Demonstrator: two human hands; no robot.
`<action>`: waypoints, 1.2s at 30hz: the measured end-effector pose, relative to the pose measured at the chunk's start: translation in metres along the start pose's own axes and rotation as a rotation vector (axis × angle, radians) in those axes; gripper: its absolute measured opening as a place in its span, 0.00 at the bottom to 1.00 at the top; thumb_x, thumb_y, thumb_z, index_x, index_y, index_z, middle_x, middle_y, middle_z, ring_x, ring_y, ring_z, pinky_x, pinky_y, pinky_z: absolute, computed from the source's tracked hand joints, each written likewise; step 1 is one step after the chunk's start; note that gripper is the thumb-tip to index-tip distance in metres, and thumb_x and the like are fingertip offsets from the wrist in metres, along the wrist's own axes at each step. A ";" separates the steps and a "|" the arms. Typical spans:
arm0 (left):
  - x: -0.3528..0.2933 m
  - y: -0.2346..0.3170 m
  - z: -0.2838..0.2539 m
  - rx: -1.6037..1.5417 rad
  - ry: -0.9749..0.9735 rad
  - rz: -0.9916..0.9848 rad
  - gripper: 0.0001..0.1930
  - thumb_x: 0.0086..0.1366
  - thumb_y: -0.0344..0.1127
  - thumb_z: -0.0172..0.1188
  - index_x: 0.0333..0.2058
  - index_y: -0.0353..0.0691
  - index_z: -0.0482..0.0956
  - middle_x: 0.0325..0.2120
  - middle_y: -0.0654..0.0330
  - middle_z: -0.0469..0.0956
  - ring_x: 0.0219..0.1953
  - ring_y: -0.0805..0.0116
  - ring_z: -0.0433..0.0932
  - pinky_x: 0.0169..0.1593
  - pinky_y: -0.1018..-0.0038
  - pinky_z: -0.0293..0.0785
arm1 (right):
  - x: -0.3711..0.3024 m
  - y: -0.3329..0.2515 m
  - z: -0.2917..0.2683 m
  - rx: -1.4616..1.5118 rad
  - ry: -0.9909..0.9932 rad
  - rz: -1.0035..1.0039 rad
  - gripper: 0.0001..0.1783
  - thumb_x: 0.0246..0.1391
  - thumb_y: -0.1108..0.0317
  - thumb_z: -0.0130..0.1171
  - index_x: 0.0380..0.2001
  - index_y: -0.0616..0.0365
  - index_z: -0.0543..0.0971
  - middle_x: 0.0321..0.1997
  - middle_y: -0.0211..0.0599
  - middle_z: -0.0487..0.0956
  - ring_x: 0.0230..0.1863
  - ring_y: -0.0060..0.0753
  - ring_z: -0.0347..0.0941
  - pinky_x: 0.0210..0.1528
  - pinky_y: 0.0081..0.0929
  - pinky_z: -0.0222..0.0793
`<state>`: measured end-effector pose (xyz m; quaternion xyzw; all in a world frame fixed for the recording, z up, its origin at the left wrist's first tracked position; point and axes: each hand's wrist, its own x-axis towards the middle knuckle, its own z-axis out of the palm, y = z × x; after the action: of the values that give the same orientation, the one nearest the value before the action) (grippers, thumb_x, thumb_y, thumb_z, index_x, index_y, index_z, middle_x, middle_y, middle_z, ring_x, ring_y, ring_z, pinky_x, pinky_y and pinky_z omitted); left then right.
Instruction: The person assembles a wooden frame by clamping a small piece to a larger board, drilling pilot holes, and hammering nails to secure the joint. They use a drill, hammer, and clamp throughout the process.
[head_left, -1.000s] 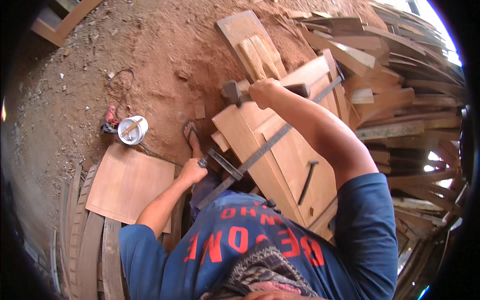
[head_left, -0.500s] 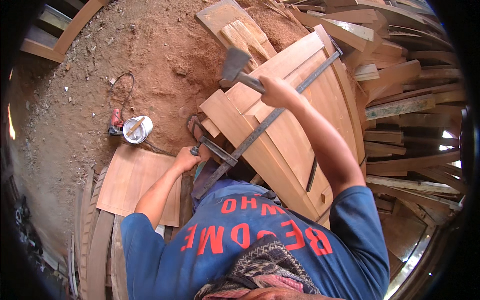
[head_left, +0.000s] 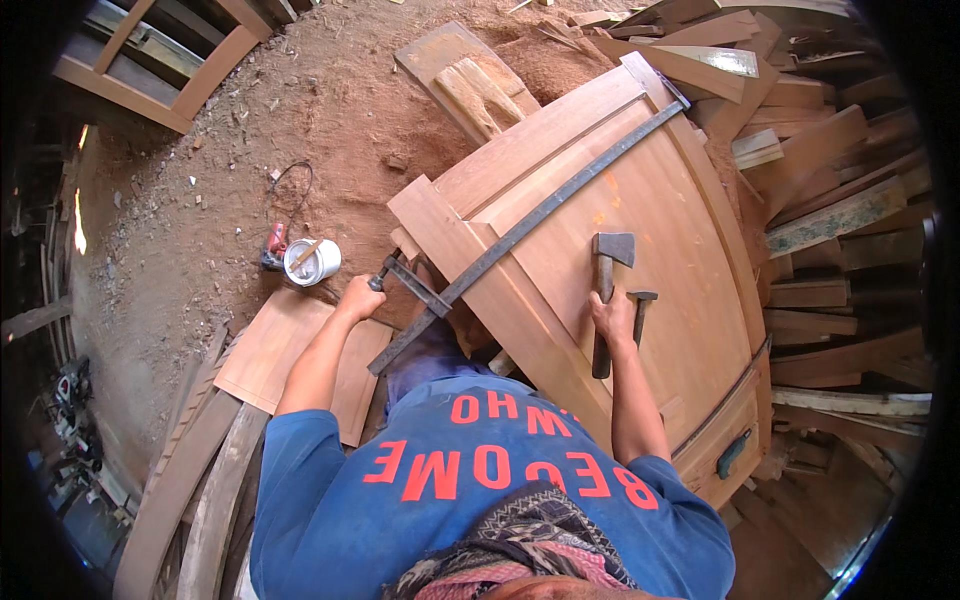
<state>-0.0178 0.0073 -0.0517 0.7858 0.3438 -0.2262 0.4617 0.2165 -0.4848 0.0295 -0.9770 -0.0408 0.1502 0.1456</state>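
The left hand (head_left: 360, 298) has its fingers curled around the end handle of a long metal bar clamp (head_left: 560, 207); the palm covers part of that handle, so the exact hold is hard to see. The clamp slants across a wooden door (head_left: 680, 300), which lies to the right of the person's legs, from its near left edge to its far right corner. The right hand (head_left: 612, 316) is over the middle of the door, fingers wrapped around the handle of a hatchet (head_left: 614, 249). They hide a stretch of that handle; whether the blade touches the wood cannot be told. Just right of the hatchet lies a slim hammer (head_left: 641, 308), its lower shaft partly behind the hand. The shirt (head_left: 450, 500) cuts off the door's near edge and most of the legs. To the left, a white bucket (head_left: 312, 262) partly covers a red power tool (head_left: 275, 243). The left forearm crosses a flat wooden panel (head_left: 268, 350). On the far right, stacked timber (head_left: 835, 220) fades into the dark lens rim.
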 end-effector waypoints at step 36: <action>-0.005 -0.003 0.003 -0.076 -0.013 0.020 0.15 0.48 0.34 0.64 0.34 0.30 0.79 0.26 0.44 0.80 0.32 0.48 0.81 0.40 0.58 0.76 | 0.049 -0.238 0.076 0.283 -0.469 -0.325 0.26 0.50 0.76 0.52 0.53 0.55 0.84 0.50 0.48 0.82 0.53 0.53 0.75 0.58 0.41 0.71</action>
<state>-0.0237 0.0039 -0.0520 0.7696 0.3412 -0.2134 0.4958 0.2314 -0.2310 0.0174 -0.8666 -0.2073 0.3502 0.2886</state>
